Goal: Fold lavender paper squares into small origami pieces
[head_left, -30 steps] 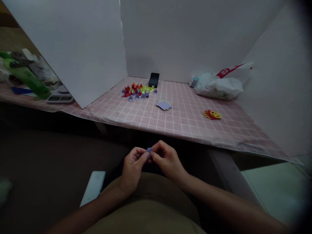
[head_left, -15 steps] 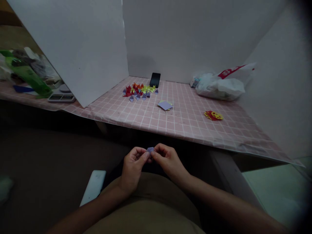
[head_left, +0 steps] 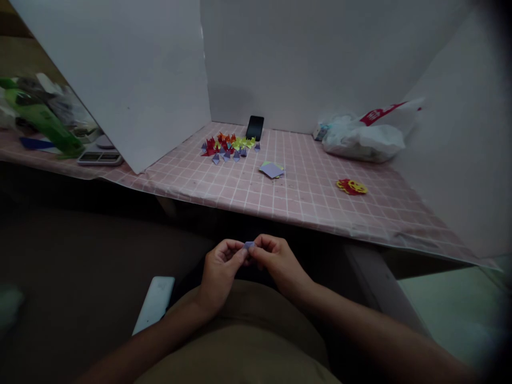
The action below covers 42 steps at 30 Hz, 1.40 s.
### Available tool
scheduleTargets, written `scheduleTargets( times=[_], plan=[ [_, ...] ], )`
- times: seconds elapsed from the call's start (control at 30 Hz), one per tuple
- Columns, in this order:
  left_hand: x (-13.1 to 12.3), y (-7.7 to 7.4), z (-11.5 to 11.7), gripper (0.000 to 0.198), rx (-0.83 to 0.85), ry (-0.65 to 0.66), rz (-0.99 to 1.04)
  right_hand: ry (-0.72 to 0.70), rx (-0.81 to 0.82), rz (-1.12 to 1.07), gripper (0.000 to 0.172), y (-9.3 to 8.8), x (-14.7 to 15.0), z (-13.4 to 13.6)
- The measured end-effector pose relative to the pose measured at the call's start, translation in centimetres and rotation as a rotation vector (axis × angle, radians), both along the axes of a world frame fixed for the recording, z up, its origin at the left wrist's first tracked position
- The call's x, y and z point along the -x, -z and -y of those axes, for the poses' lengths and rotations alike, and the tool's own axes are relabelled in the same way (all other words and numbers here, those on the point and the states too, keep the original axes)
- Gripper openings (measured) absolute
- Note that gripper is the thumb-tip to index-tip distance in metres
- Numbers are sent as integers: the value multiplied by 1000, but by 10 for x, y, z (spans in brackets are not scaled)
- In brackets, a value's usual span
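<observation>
A small folded purple paper (head_left: pixel 248 245) is pinched between my two hands, over my lap and in front of the table's near edge. My left hand (head_left: pixel 222 269) grips its left side with thumb and fingers. On its right side my right hand (head_left: pixel 279 262) is closed in the same way. The fingertips hide the lower part of the paper. On the table lies a stack of square paper sheets (head_left: pixel 271 170), purple on top with yellow-green edges showing. Several small folded paper pieces (head_left: pixel 227 146) in red, orange, yellow and purple stand farther back.
The pink checked table (head_left: pixel 308 202) also bears a black phone (head_left: pixel 255 128), red and yellow cutouts (head_left: pixel 352 186) and a white plastic bag (head_left: pixel 362 141). White panels (head_left: pixel 168 80) enclose it. A scale (head_left: pixel 100 156) and green bottle (head_left: pixel 48 122) are left. A pale device (head_left: pixel 155 304) lies beside my lap.
The visible part of the purple paper looks flatter and lower between my fingertips. Both hands keep their grip and have barely moved. The view has shifted slightly.
</observation>
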State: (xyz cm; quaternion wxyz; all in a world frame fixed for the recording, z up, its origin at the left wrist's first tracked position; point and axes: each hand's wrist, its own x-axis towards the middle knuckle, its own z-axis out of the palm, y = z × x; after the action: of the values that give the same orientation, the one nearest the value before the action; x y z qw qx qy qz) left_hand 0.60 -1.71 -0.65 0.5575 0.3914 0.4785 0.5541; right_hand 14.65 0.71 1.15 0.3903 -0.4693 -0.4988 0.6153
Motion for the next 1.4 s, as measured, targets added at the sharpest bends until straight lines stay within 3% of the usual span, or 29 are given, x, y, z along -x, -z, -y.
scheduleTargets(
  times=[0.23,0.33,0.43,0.53,0.7,0.8,0.93,1.07,1.23,1.4],
  plan=[
    [4,5,1,12,-247,42,-298,16,104,-184,19,-2,-3,-2],
    [10,6,0,10,-426,13,-506,-14,191,-287,17,-3,-4,-2],
    [14,5,-2,8,-500,-25,-573,-75,215,-313,19,-5,-3,-2],
    [18,2,-3,8,-462,-57,-563,-94,65,-163,21,-9,-5,-2],
    [23,-3,-4,7,-468,-66,-585,-38,-496,196,17,-14,-11,-7],
    [24,-6,-4,8,-489,-20,-596,-102,-653,280,4,-15,-14,-8],
    [23,-8,-5,8,-429,9,-539,-88,-639,273,14,-14,-12,-5],
    [22,-8,-6,7,-342,1,-433,-47,-620,277,14,-13,-11,-4],
    [22,-9,-5,10,-365,0,-457,-84,-611,263,10,-12,-11,-5],
    [22,-13,-3,14,-254,39,-421,-100,-499,266,16,-13,-9,-4]
  ],
)
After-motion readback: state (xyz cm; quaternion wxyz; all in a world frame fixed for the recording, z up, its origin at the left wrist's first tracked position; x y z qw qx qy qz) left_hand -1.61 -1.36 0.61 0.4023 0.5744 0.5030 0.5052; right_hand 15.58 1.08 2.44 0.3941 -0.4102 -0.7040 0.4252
